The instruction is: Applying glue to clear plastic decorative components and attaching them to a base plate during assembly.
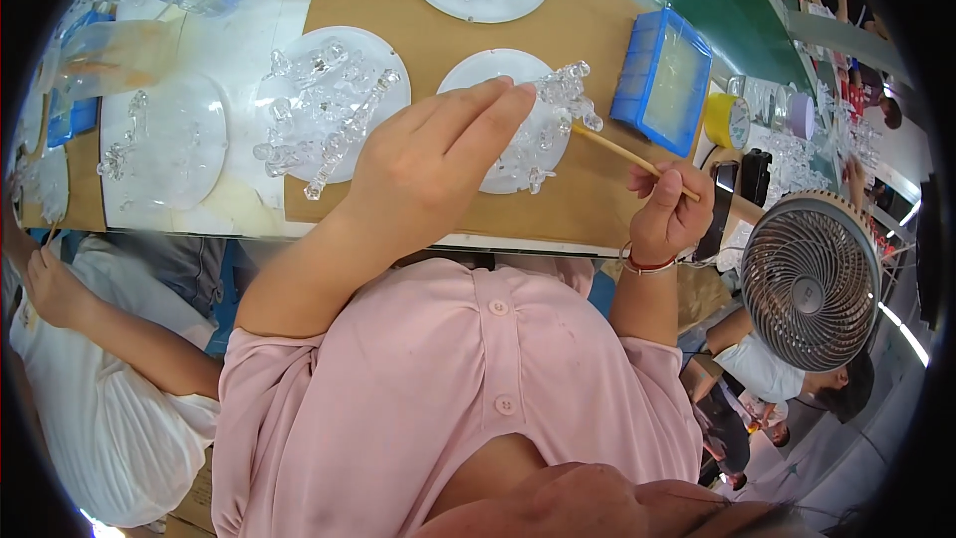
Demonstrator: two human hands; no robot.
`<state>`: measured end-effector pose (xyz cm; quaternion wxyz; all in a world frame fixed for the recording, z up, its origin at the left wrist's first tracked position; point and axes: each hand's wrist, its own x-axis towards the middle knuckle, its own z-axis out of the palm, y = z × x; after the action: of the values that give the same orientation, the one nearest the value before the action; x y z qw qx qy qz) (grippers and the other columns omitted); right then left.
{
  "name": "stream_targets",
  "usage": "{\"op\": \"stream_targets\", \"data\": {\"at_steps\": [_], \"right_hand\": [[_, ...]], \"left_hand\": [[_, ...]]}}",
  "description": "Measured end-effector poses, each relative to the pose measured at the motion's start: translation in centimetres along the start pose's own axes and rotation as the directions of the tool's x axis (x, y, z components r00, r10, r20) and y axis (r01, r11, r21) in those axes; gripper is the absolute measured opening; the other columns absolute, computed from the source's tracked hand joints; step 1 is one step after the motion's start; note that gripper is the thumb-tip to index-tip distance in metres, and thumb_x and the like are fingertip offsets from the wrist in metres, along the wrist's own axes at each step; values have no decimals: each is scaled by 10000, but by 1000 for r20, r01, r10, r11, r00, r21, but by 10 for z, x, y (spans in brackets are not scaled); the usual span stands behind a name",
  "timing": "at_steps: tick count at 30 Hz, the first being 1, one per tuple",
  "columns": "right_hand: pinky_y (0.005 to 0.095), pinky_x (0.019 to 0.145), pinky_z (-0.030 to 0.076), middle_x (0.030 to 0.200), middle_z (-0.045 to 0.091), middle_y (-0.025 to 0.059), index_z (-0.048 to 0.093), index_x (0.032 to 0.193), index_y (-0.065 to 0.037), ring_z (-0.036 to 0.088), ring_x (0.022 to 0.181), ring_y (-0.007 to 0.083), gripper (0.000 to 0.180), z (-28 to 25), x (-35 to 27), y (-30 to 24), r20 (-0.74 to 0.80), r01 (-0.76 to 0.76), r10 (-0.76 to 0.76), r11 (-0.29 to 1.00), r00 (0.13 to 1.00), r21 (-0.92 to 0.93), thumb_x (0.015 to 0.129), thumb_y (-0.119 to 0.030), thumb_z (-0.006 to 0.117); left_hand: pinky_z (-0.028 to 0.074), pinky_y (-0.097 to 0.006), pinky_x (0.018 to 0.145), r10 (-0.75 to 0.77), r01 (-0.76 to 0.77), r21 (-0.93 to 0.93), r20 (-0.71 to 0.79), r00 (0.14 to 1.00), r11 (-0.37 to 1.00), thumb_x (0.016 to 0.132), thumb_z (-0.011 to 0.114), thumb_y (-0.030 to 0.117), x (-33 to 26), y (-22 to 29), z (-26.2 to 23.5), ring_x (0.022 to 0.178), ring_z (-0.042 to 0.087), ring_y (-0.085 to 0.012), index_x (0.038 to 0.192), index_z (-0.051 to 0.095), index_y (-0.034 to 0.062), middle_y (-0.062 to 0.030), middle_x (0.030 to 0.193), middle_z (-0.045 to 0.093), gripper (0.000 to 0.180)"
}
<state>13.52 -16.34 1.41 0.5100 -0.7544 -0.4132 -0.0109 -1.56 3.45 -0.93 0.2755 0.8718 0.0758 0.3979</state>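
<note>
My left hand (pixel 428 144) is over a round white plate (pixel 473 70), its fingers pressed together and the thumb hidden. A clear, knobbly plastic-looking piece (pixel 566 87) juts out from its fingertips, apparently gripped there; its exact shape is hard to make out. My right hand (pixel 672 207) pinches a thin wooden stick (pixel 622 154). The stick's far tip meets the clear piece or lies just beside it. More clear pieces (pixel 528 164) rest on the same plate, partly covered by my left hand.
Other white plates with clear pieces (pixel 344 105) stand to the left and behind. A blue tray (pixel 647 80) holds something pale; right of it is a yellow tape roll (pixel 727 120). A round fan (pixel 812 279) stands at the right. At the left, a co-worker's hand (pixel 55 284) shows.
</note>
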Motion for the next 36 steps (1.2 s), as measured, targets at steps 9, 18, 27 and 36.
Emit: {"op": "stream_targets", "data": {"at_steps": [9,18,27,36], "right_hand": [[231,493,454,717,623,167,502,921,14,572,546,152,194,-9,-26,-6,50,58,-55,997,997,-56,955,-177,500],[244,518,472,702,622,164,499,915,17,603,578,184,169,-10,-34,-18,226,222,-189,967,956,-129,955,-147,480],[255,520,469,706,619,150,495,928,13,584,571,163,147,-15,-34,-12,206,155,-134,984,969,-89,954,-131,482],[242,524,459,718,626,146,503,897,24,572,576,147,143,-17,-48,-16,167,175,-158,980,973,-90,954,-103,469]], "left_hand": [[512,-285,606,-36,35,38,8,999,999,721,616,-7,0,4,-1,734,622,-197,1115,598,44,-73,973,647,398],[497,-285,560,-16,16,116,-3,1000,993,770,683,46,1,4,-2,656,604,-178,1054,617,44,-44,826,644,292],[448,-277,473,-41,46,192,-29,999,980,762,706,54,1,12,-1,528,553,-161,1058,623,52,-44,688,610,308],[507,-315,608,-22,3,114,165,986,993,752,630,19,-17,22,-17,725,612,-214,1130,560,66,-91,966,637,387]]}}
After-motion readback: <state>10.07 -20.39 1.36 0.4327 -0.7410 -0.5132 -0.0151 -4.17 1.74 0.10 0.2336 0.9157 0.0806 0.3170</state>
